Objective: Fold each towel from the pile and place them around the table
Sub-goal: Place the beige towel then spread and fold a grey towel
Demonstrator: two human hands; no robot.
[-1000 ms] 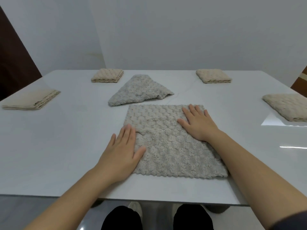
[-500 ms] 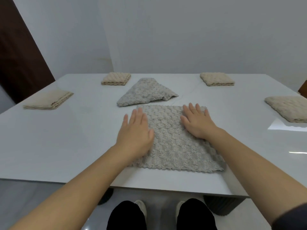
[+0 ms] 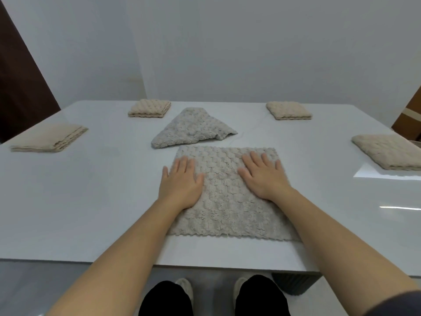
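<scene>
Left hand [image 3: 180,185]: flat, palm down, fingers straight and slightly spread, gripping nothing. It pressed on the left part of the grey-beige towel [image 3: 227,206], with the little finger at or just over the towel's left edge.

Right hand [image 3: 265,179]: also flat and palm down, fingers straight, nothing gripped. It lay on the right part of the same towel, fingertips just short of the far edge.

The towel lay spread in a roughly square shape on the near middle of the white table [image 3: 91,201]. Its near scalloped edge ran close to the table's near edge. Whether it was one layer or folded could not be told.

Just beyond it, at the table's centre, lay a crumpled towel [image 3: 191,128] of the same nubbly cloth, bunched into a rough triangle. Its near edge was just beside the spread towel's far edge; contact uncertain.

Four folded beige towels sat well apart around the table:
- far-left folded towel [image 3: 149,108]
- far-right folded towel [image 3: 288,110]
- left-side folded towel [image 3: 50,139]
- right-side folded towel [image 3: 389,153], partly cut by the frame edge

Below the near table edge were dark trouser legs [image 3: 166,299] and pale shoes [image 3: 185,288]. A dark ribbed table base [image 3: 296,283] stood to their right.
</scene>
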